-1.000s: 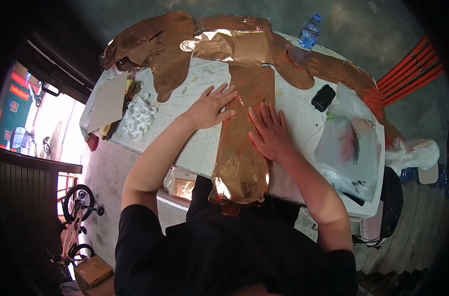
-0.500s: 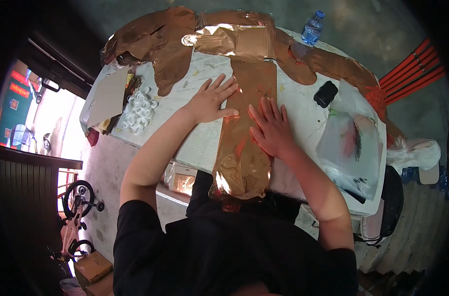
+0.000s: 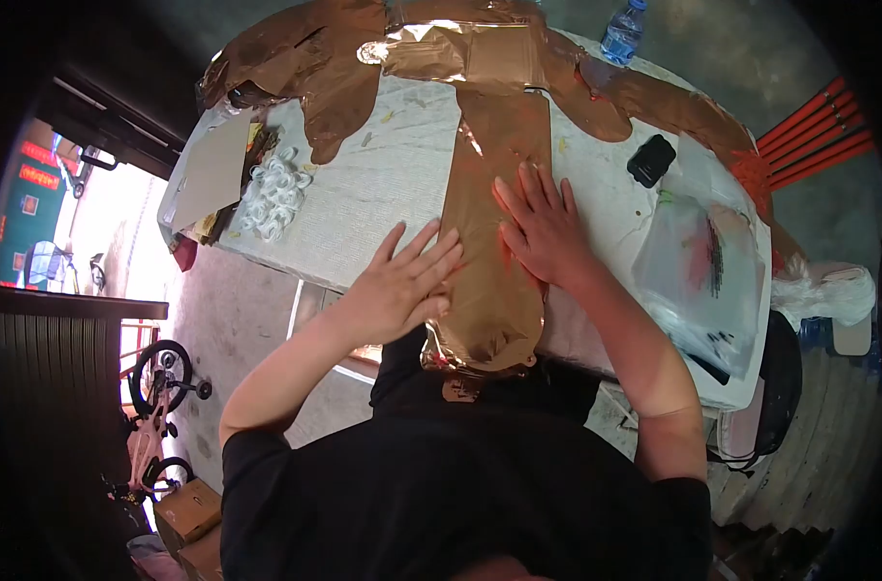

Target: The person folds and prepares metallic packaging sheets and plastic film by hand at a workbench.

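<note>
A flat, copper-coloured foil balloon [image 3: 494,290] lies lengthwise in front of me, its near end hanging over the table edge. My left hand [image 3: 393,295] rests along its left side with fingers stretched out, the tips touching the foil. On the right side my right hand [image 3: 547,232] lies flat, fingers spread over the foil's edge. Neither hand grips anything. More folded foil balloons [image 3: 339,97] are spread across the far side of the table, with a shiny folded foil piece [image 3: 465,53] at the middle.
On the white table [image 3: 393,165] are white ribbon rolls [image 3: 274,198], a grey card [image 3: 213,169], a black case [image 3: 651,160] and a clear plastic bag [image 3: 698,271]. A water bottle [image 3: 623,34] stands at the far edge. Red poles [image 3: 814,136] are at the right.
My left hand has slid down toward me along the balloon's left side. The right hand stays nearly in place. The view has shifted slightly.
</note>
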### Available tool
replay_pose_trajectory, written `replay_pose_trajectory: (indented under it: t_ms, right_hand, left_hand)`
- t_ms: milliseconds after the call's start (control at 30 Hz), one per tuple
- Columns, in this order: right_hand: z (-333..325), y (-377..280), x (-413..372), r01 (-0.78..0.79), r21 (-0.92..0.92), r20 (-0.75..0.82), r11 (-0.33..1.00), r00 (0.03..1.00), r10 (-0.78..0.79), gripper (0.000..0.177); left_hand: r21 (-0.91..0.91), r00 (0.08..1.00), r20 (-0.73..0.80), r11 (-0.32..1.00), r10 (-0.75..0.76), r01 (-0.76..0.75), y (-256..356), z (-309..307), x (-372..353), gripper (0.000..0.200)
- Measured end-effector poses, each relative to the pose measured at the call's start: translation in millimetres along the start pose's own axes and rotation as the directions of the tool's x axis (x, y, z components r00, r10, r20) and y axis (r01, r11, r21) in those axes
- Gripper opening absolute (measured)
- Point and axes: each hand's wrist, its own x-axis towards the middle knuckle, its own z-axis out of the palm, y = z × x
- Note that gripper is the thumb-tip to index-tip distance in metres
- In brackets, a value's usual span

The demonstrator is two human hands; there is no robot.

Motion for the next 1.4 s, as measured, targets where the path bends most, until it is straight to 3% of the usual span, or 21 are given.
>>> replay_pose_trajectory:
  t_ms: [200,300,367,467,567,700,867,1000,1100,1167,1200,1267,1400]
  right_hand:
    - [-4.3,-1.7,-0.3,0.003,-0.007,0.028,1.000,1.000,-0.002,0.056]
    - [-4.1,-1.1,0.2,0.006,-0.023,0.047,1.000,0.999,-0.005,0.056]
    - [-5.3,-1.3,-0.7,0.018,-0.021,0.058,1.000,0.998,-0.016,0.056]
    - [-8.3,-2.9,-2.0,0.015,-0.019,0.100,1.000,0.995,-0.013,0.056]
    - [-8.3,-4.5,-6.4,0.027,-0.001,0.092,1.000,0.995,-0.026,0.056]
    - [-11.7,-7.5,-10.2,0.017,0.015,0.096,1.000,0.995,-0.019,0.056]
    - [-12.7,-8.3,-10.2,0.012,0.026,0.113,1.000,0.993,-0.015,0.056]
    - [-14.0,-9.4,-10.2,0.000,0.023,0.116,1.000,0.993,-0.003,0.056]
    - [-16.4,-6.9,-11.2,-0.004,0.052,0.099,0.999,0.995,-0.001,0.057]
    - [-18.7,-3.3,-10.7,-0.049,0.293,0.069,0.955,0.997,0.029,0.059]
    - [-20.4,-0.1,-12.5,-0.050,0.292,0.068,0.955,0.997,0.032,0.059]
    - [-27.2,12.5,-19.5,-0.021,0.424,-0.023,0.905,0.999,0.034,0.058]
    - [-43.9,30.0,-34.4,0.100,0.213,-0.003,0.972,0.995,-0.101,0.054]
  left_hand:
    - [-0.147,0.999,0.000,0.988,0.042,-0.042,11.6,-7.5,-33.2,0.065]
    - [-0.194,0.988,-0.128,0.975,0.082,-0.106,2.3,9.2,-37.4,0.064]
    - [-0.226,0.940,-0.341,0.970,0.007,-0.090,0.7,22.5,-35.0,0.062]
    - [-0.296,0.893,-0.441,0.954,-0.091,-0.049,8.1,18.7,-26.6,0.058]
    - [-0.386,0.879,-0.449,0.922,-0.163,-0.026,12.9,12.5,-24.1,0.056]
    - [-0.419,0.880,-0.465,0.899,-0.095,-0.125,4.0,12.4,-17.3,0.052]
    - [-0.099,0.857,-0.485,0.962,0.176,-0.254,-9.0,1.9,7.9,0.037]
    - [-0.014,0.861,-0.425,0.949,0.279,-0.315,-19.1,4.0,22.8,0.033]
    - [-0.079,0.883,-0.386,0.945,0.265,-0.318,-23.2,6.5,21.8,0.034]
    - [-0.080,0.891,-0.380,0.951,0.247,-0.298,-24.0,7.3,20.2,0.032]
    - [-0.079,0.890,-0.380,0.950,0.250,-0.301,-24.2,6.9,20.5,0.032]
    - [-0.235,0.904,-0.401,0.937,0.148,-0.258,-24.9,6.6,21.1,0.030]
    - [-0.328,0.903,-0.425,0.918,0.068,-0.224,-24.9,10.5,22.6,0.028]
